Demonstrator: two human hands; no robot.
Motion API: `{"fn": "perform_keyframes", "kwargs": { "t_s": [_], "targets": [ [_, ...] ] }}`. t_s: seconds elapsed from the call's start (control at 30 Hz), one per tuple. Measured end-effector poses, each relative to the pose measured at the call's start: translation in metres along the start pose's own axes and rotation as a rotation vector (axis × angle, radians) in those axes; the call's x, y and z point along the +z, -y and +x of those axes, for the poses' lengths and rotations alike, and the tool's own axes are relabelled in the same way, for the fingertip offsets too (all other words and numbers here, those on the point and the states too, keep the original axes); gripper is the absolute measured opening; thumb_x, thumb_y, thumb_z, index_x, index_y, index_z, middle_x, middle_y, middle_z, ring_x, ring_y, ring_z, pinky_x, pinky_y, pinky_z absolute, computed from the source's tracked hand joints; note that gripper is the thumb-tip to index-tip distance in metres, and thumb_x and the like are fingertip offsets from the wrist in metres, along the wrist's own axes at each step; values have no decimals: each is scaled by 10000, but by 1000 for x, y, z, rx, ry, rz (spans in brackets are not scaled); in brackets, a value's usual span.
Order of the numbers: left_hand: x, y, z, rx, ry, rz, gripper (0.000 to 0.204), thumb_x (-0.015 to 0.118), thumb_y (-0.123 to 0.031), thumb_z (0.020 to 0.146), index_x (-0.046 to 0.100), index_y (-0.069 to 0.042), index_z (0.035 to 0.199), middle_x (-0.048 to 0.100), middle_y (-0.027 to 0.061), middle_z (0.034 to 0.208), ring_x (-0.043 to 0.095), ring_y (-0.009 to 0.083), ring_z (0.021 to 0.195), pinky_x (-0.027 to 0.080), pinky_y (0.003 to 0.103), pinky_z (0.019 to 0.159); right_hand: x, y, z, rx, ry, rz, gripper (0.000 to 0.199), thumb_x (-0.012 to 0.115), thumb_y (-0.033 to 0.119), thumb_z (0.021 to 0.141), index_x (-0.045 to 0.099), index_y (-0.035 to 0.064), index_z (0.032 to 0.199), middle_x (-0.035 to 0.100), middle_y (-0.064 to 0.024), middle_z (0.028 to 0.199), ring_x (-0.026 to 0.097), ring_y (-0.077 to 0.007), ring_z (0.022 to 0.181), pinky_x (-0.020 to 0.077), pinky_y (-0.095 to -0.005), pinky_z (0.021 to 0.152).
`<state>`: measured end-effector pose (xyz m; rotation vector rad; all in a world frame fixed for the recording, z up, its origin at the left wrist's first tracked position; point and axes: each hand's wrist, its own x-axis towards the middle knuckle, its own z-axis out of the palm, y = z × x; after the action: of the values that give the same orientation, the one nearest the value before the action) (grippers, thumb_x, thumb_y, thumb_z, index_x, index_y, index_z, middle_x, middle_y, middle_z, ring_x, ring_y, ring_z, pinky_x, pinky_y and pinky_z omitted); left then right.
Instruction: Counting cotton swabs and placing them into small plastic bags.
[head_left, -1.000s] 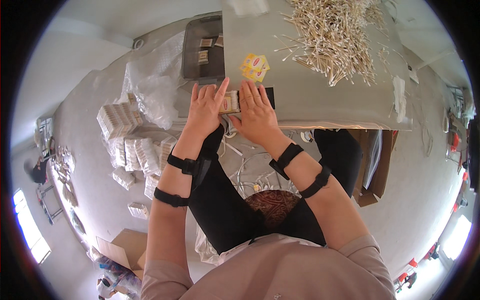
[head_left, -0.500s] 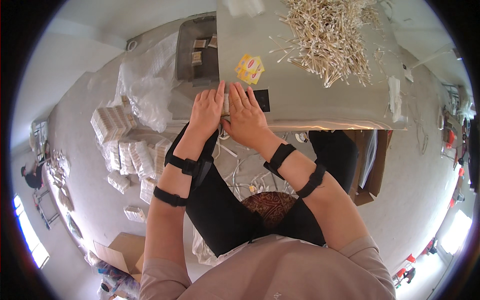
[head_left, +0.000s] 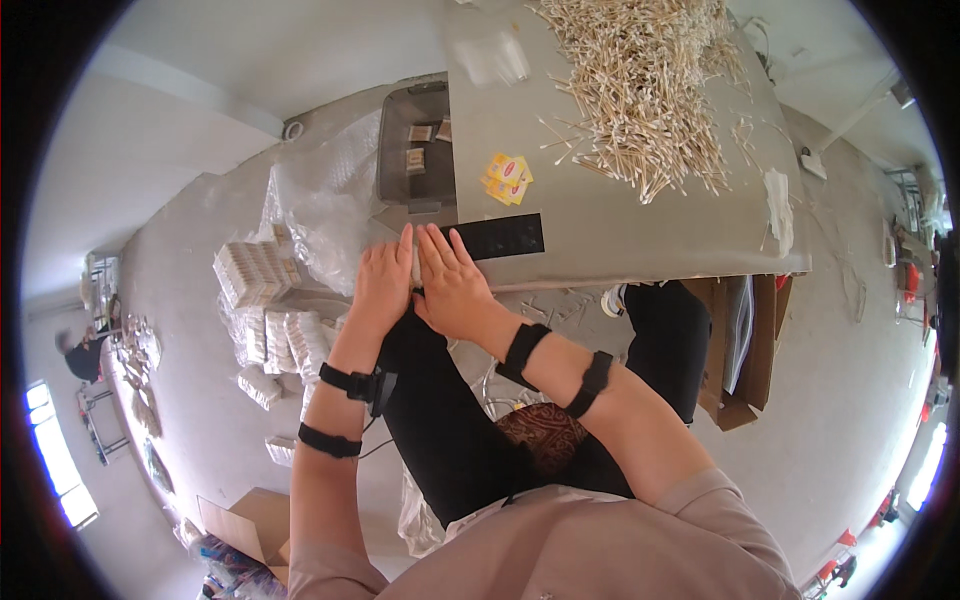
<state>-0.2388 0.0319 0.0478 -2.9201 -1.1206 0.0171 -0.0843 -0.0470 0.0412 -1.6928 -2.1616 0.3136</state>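
My left hand [head_left: 383, 285] and my right hand [head_left: 455, 290] press toward each other at the table's left front corner, fingers straight and close together. Squeezed between them is a small pack of cotton swabs [head_left: 416, 265], of which only a pale sliver shows. To the right of my right fingers a black strip [head_left: 505, 236] lies flat on the grey table [head_left: 620, 240]. Beyond it sits a little stack of yellow and white cards [head_left: 507, 178]. A big heap of loose cotton swabs [head_left: 650, 100] covers the table's far part.
Left of the table stands a grey plastic bin [head_left: 415, 190] holding a few small packs. Bubble wrap [head_left: 320, 210] and stacked swab packs [head_left: 255, 272] rest on the floor at left. Cardboard boxes [head_left: 245, 525] [head_left: 740, 400] stand lower left and under the table's right side.
Both hands have slid left off the black strip with the pack between them, uncovering more of the strip. The whole view has also shifted a little.
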Motion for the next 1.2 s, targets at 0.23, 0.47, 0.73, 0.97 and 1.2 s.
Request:
{"fn": "perform_keyframes", "kwargs": {
  "t_s": [0.23, 0.47, 0.73, 0.97, 1.2],
  "targets": [
    [-20, -74, 29, 43, -9, -687, 853, 674, 26, 737, 327, -18, 1514, 597, 194, 1247, 583, 362, 1164, 445, 458, 1008, -81, -43, -55, 105, 56, 56, 703, 585, 345, 879, 464, -122, 1391, 368, -270, 1541, 271, -386, 1487, 165, -513, 1231],
    [-36, -143, 114, -25, 542, -1909, 648, 618, -20, 938, 383, -104, 1536, 567, 18, 1280, 515, 97, 1170, 446, 292, 965, -179, -141, -81, 235, -230, 532, 510, 744, 95, 818, 589, 4, 1296, 579, -181, 1353, 527, -358, 1310, 443, -458, 1059],
    [-17, -149, 176, -32, 674, -1965, 441, 635, -84, 949, 533, -21, 1374, 600, 53, 1275, 552, 143, 1178, 440, 311, 1020, -162, -187, -30, -8, -323, 564, 300, 773, 4, 763, 709, 54, 1052, 653, -124, 1153, 602, -341, 1201, 512, -416, 954],
    [-5, -132, 189, -140, 598, -2130, 390, 636, -71, 937, 578, -9, 1318, 615, 65, 1274, 560, 155, 1201, 454, 314, 1018, -146, -204, -2, -12, -335, 498, 307, 773, 9, 749, 735, 62, 1050, 676, -105, 1094, 621, -367, 1151, 522, -440, 925],
    [1, -121, 193, -105, 589, -2133, 397, 640, -54, 919, 582, -12, 1309, 633, 55, 1234, 571, 144, 1162, 468, 307, 994, -129, -209, 7, -48, -313, 573, 335, 767, 10, 770, 748, 69, 1099, 700, -92, 1094, 612, -376, 1166, 514, -446, 946]
  ]
}}
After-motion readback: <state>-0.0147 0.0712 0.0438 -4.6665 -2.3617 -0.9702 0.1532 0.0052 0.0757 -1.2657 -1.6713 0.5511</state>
